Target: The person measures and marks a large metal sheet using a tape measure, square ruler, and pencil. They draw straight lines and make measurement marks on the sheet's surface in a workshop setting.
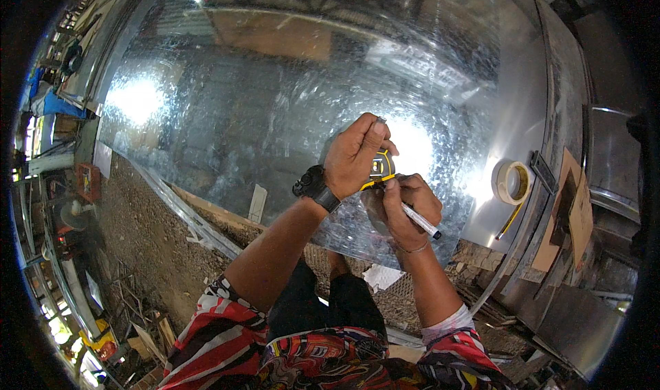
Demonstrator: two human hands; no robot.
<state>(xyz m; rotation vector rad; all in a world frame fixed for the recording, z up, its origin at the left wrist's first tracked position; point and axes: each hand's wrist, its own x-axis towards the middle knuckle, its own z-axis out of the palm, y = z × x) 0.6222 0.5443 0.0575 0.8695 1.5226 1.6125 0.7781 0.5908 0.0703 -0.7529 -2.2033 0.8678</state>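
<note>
My left hand (357, 155), with a black watch on its wrist, is closed round a yellow and black tape measure (380, 168). The tape measure rests low over a large shiny metal sheet (275, 115). Close beside it on the right, my right hand (412, 208) grips a marker pen (421, 221) with a white barrel and a black end. That black end points back toward me and to the right; the marker's other end is hidden by my fingers. Bright glare lies on the sheet just beyond both hands.
Right of my hands lies a roll of tape (511, 181), with a yellow strip (510, 221) below it and a dark flat bar (543, 172) beside it. Brown cardboard (572, 201) leans farther right. Gravelly ground (151, 232) and a red box (87, 182) are at the left.
</note>
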